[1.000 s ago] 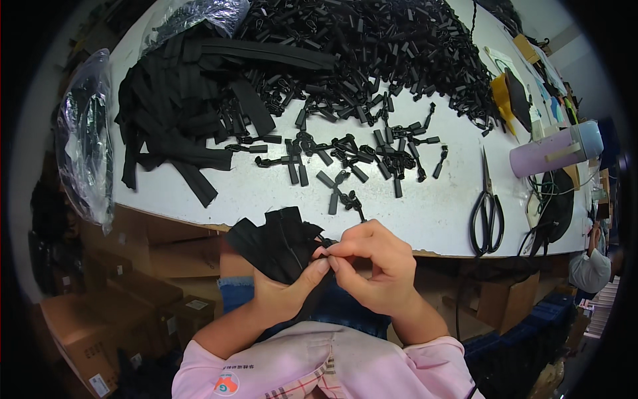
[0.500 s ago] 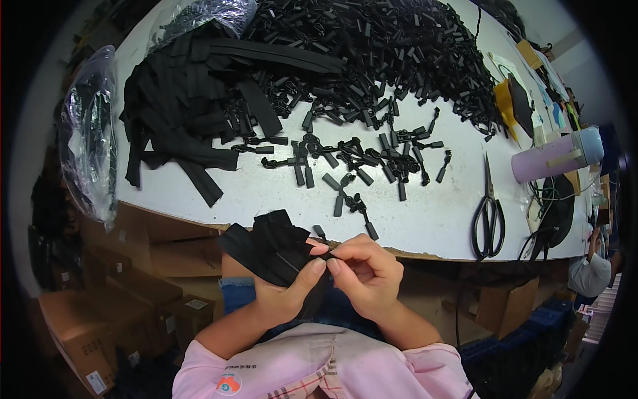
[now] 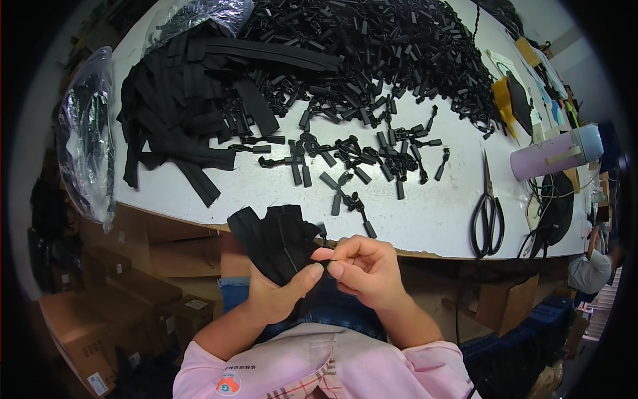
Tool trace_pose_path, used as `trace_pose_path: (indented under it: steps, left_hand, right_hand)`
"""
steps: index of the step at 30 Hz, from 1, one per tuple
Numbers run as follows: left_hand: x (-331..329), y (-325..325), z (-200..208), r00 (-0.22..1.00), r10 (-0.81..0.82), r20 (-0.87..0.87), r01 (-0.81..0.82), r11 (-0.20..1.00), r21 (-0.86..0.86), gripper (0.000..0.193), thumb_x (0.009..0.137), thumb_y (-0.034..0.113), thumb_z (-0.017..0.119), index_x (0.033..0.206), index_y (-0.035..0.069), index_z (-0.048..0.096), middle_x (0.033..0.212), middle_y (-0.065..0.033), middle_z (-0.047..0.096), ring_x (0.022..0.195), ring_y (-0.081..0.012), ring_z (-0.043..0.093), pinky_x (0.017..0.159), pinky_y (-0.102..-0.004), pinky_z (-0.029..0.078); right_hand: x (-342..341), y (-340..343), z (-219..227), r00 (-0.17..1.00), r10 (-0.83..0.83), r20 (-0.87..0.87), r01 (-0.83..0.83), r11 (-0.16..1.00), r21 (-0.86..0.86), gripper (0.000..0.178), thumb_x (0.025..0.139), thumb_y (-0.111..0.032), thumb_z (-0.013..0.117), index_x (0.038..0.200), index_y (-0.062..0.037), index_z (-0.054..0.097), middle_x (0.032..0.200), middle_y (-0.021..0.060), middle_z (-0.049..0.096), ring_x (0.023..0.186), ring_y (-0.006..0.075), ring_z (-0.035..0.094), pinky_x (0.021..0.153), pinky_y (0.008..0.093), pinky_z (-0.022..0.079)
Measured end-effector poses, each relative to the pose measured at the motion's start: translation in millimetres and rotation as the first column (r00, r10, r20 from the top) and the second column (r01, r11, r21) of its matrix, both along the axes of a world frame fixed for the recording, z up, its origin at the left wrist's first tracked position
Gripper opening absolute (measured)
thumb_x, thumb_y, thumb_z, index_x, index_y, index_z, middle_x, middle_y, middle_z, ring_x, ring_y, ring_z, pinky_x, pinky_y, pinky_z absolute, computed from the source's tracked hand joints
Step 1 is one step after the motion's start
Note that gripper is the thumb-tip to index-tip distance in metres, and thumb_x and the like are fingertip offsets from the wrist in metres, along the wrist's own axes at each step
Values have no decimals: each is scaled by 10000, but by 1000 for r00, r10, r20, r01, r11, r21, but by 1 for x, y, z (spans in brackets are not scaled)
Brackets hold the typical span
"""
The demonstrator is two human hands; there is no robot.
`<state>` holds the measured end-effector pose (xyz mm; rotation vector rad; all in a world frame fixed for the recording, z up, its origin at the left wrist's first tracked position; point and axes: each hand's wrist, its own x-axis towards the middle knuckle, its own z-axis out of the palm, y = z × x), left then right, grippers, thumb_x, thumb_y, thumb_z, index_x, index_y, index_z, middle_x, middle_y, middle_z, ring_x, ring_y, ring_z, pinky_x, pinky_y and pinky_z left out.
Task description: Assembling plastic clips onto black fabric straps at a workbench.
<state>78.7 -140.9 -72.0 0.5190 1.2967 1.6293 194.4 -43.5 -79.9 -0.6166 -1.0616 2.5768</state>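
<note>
A bundle of black zipper strips (image 3: 276, 239) fans out upward from my left hand (image 3: 282, 292), which is closed around it with the thumb on top. My right hand (image 3: 372, 276) pinches thumb and forefinger together right beside the left thumb. Between the two hands is a small black zipper slider, mostly hidden by the fingertips. A dark pull tab (image 3: 322, 230) sticks up just beyond them, at the table's front edge. Several loose zipper sliders with long black pulls (image 3: 352, 156) lie on the white table (image 3: 425, 216) ahead of my hands.
A heap of zipper strips (image 3: 173, 100) lies left, beside a big pile of sliders (image 3: 399, 50) at the back. On the right are black scissors (image 3: 488, 223), a lilac bottle (image 3: 551, 156) and cables. Plastic-wrapped goods (image 3: 86, 139) are far left; cardboard boxes (image 3: 83, 332) stand below.
The zipper bundle has swung slightly right and turned more upright in my left hand. My right fingertips have shifted a little but keep their pinch beside the left thumb.
</note>
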Motion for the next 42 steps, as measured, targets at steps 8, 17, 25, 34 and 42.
trace_pose_path:
  steps: [8, 17, 25, 34, 42]
  left_hand:
    - [6, -3, 0, 994, 42, -99, -34, 996, 80, 181, 770, 17, 523, 950, 3, 533, 736, 3, 521, 525, -16, 419, 454, -147, 329]
    - [0, -4, 0, 998, -68, -21, 68, 997, 39, 159, 740, 73, 577, 860, -10, 514, 788, -78, 494, 492, -75, 456, 404, -168, 366]
    - [3, -3, -6, 995, 41, -94, -34, 997, 75, 117, 793, 124, 547, 819, 15, 515, 617, 3, 485, 446, -28, 393, 385, -158, 300]
    - [-5, -6, -12, 977, -185, -109, 184, 983, -23, 227, 751, 69, 583, 954, -4, 514, 855, -31, 554, 761, -79, 508, 682, -223, 428]
    - [-3, -5, -14, 982, -144, 126, 125, 981, 148, 282, 670, -9, 637, 916, 3, 500, 826, -43, 494, 575, -83, 498, 466, -194, 421]
  right_hand:
    - [0, -12, -9, 984, -177, -20, 137, 679, 721, 30, 773, 2, 509, 788, 27, 518, 672, 35, 480, 533, 44, 386, 473, 167, 314]
    - [1, -13, -15, 975, -156, -158, 222, 683, 696, 63, 759, -19, 531, 803, 25, 519, 667, 46, 477, 476, 54, 370, 423, 182, 295]
    - [-4, 5, 6, 983, 89, 160, -180, 624, 761, 129, 669, -51, 621, 717, -1, 513, 535, -1, 447, 412, 47, 360, 377, 192, 285]
    - [-12, 4, 18, 956, -239, -171, 192, 68, 979, 283, 600, 21, 645, 874, 2, 574, 816, 98, 508, 551, 126, 489, 431, 211, 383]
    - [1, 0, 15, 995, -70, -72, 99, 799, 593, 47, 720, 26, 570, 762, 21, 550, 691, 74, 529, 491, 55, 437, 439, 168, 352]
